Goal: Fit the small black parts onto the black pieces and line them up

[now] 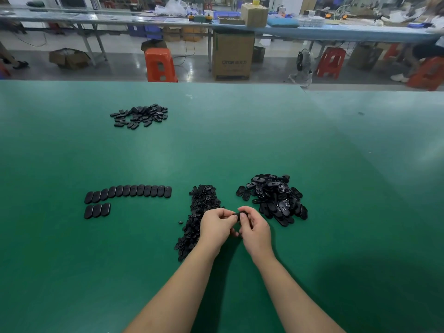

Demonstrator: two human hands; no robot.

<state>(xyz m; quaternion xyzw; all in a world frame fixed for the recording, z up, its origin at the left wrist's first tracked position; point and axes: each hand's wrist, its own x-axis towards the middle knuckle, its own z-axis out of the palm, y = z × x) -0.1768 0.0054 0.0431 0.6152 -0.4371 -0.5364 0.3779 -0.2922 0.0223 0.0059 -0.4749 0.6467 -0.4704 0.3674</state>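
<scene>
Between both hands' curled fingers (243,218), one black piece (237,215), pinched.

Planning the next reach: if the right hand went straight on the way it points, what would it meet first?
Probably the left hand, since the right hand points at it over the black piece both pinch; depth is unclear.

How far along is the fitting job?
Done: a long row of finished pieces, plus three in a second row. In hand: left hand and right hand pinch one piece between them. Left: the pile of small parts and the pile of pieces, both still big.
</scene>
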